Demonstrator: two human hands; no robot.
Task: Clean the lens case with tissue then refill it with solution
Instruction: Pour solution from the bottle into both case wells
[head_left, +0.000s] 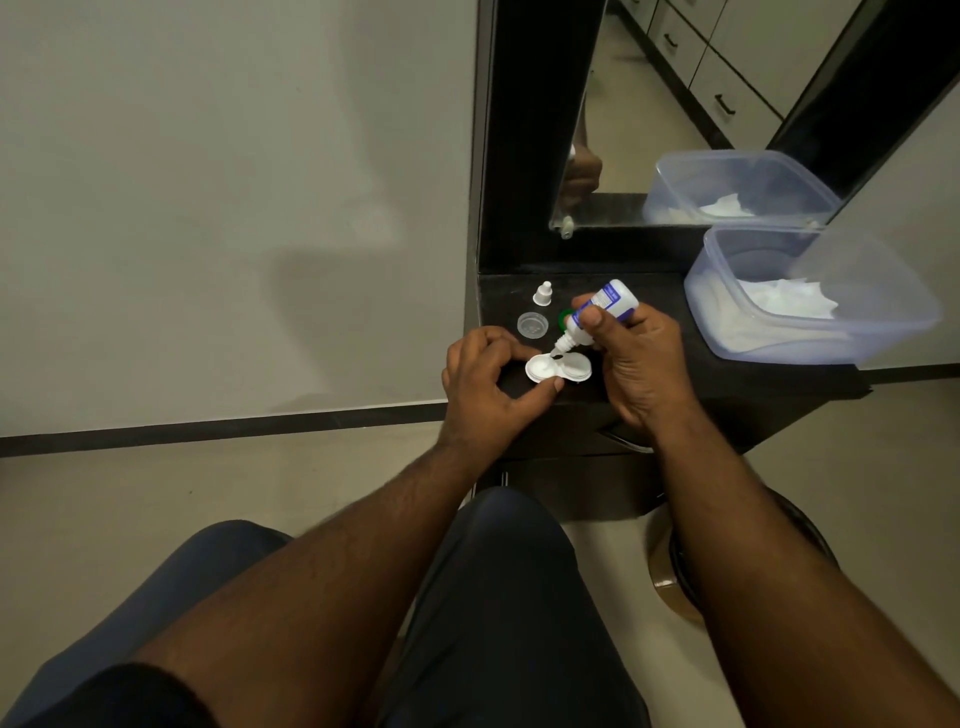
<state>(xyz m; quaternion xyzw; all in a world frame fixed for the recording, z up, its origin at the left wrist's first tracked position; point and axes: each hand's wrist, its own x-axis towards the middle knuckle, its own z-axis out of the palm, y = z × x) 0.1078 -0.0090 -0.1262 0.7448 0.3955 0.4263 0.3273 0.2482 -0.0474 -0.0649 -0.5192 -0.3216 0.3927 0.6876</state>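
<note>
Surface (727, 374): dark, narrow top with a mirror (675, 104) standing at its back; carries everything below.
Plastic tub (883, 332): translucent, lidless, far right of the surface; holds crumpled white tissue (784, 301) on its floor. Its reflection, tissue included, shows in the mirror behind it.
Right hand (636, 358): fingers and thumb clamped round the solution bottle (597, 314), which is tilted nozzle-down to the left.
Left hand (483, 382): thumb and forefinger pinch the left rim of the lens case (558, 368), steadying it on the surface.
Solution bottle: white with blue label, uncapped; nozzle tip sits just over the case, at the junction of its two wells.
Lens case: white, both wells open, at the front edge of the surface between the two hands. Liquid level in the wells: cannot tell.
Clear lid (533, 325): round, lying open side up, just behind the case.
Green lid (565, 318): mostly hidden behind the bottle.
Bottle cap (543, 294): white, upright, behind the clear lid.
</note>
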